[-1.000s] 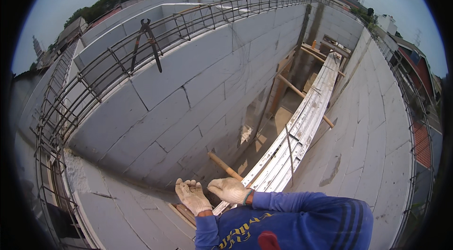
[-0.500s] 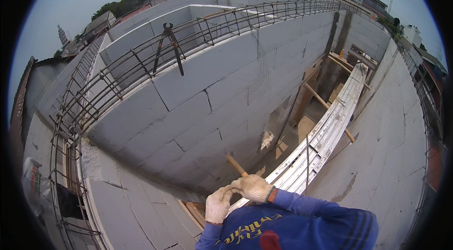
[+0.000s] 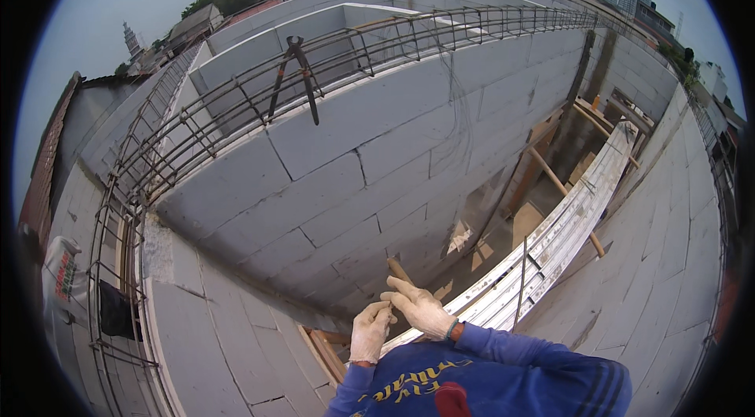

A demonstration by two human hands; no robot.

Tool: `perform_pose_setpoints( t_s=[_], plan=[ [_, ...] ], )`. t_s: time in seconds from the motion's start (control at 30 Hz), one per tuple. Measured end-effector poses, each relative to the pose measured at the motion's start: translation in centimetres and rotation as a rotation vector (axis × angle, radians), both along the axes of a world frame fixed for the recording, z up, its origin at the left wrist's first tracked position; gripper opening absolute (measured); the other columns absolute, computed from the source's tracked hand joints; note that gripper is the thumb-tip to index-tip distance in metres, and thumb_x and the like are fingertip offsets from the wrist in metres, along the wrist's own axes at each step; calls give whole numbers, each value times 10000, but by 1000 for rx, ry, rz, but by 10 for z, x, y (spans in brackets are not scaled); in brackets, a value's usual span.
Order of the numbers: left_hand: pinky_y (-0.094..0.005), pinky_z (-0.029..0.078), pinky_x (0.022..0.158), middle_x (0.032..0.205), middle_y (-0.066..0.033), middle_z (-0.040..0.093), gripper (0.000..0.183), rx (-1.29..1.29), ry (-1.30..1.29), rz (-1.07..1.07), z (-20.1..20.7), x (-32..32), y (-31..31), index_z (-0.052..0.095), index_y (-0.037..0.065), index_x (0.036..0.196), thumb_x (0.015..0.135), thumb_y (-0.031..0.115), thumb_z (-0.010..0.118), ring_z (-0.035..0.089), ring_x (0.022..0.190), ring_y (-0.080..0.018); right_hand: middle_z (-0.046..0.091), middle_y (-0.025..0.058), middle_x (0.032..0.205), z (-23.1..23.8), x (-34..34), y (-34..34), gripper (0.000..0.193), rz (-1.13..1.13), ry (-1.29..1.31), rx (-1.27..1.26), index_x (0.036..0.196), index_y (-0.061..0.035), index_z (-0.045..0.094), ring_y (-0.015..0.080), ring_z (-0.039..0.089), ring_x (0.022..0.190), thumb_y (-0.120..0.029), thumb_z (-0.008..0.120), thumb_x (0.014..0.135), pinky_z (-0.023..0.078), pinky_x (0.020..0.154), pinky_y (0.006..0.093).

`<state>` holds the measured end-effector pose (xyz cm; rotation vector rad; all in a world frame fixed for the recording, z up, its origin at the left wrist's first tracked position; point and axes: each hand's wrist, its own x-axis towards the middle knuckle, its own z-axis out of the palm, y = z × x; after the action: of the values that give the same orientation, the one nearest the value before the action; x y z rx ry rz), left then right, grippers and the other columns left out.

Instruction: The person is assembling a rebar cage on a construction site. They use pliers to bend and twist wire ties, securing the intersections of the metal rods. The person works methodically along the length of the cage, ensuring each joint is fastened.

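My left hand [image 3: 370, 333] and my right hand [image 3: 423, 311], both in off-white work gloves, meet in front of my blue shirt. The left fingers are bent together at the fingertips of the right hand; anything pinched between them is too small to make out. On the right hand the fingers stretch out and stand apart, with no object seen in them. Beyond the hands, a pair of long-handled pincers [image 3: 307, 84] leans over the steel rebar cage [image 3: 236, 106] on top of the grey block wall [image 3: 330, 157], jaws upward.
White-spattered metal planks [image 3: 543, 248] run along the gap between the walls at right, with wooden poles [image 3: 548, 171] around them. A thin rod [image 3: 521, 283] crosses the planks. At far left a white sack [image 3: 63, 279] hangs outside the rebar. Loose wires [image 3: 456, 102] dangle down the wall.
The right hand's fingers have straightened and spread from a curled position over the left hand. The left hand stays close beside it. The whole view has shifted slightly, with the scene moving rightward.
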<state>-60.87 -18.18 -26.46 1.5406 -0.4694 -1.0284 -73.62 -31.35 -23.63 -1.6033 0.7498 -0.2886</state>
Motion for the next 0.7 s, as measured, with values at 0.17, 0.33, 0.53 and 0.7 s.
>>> perform_pose_setpoints(
  t_s=[0.17, 0.33, 0.53, 0.7],
  plan=[
    [-224, 409, 600, 901, -24, 728, 291, -20, 94, -21, 2, -9, 2, 752, -35, 1255, 1075, 155, 626, 538, 685, -51, 817, 53, 1215, -17, -4, -17, 497, 7, -56, 240, 1546, -40, 609, 94, 693, 831, -294, 588, 1119, 562, 706, 267],
    [-208, 333, 569, 810, 34, 589, 271, -12, 279, 22, -3, 4, 9, 757, -37, 1211, 1072, 151, 621, 478, 670, -33, 762, 46, 1314, -4, -6, -19, 393, -54, -113, -486, 1399, -77, 701, 213, 757, 975, -225, 735, 1036, 607, 772, 360],
    [-241, 324, 485, 783, -32, 589, 256, -207, 735, -138, -5, 19, 18, 686, -36, 1259, 1090, 148, 628, 424, 556, -80, 764, 32, 1162, 1, -9, -38, 268, 353, -195, -1058, 1146, -121, 731, 291, 762, 902, -83, 769, 883, 622, 820, 402],
    [-229, 331, 509, 827, -29, 642, 289, -109, 426, -12, 15, 7, 15, 707, -48, 1288, 1092, 135, 600, 466, 584, -72, 806, -6, 922, -4, -10, -53, 234, 317, -152, -1063, 1153, -175, 751, 270, 783, 850, -184, 790, 923, 594, 970, 461]
  ],
)
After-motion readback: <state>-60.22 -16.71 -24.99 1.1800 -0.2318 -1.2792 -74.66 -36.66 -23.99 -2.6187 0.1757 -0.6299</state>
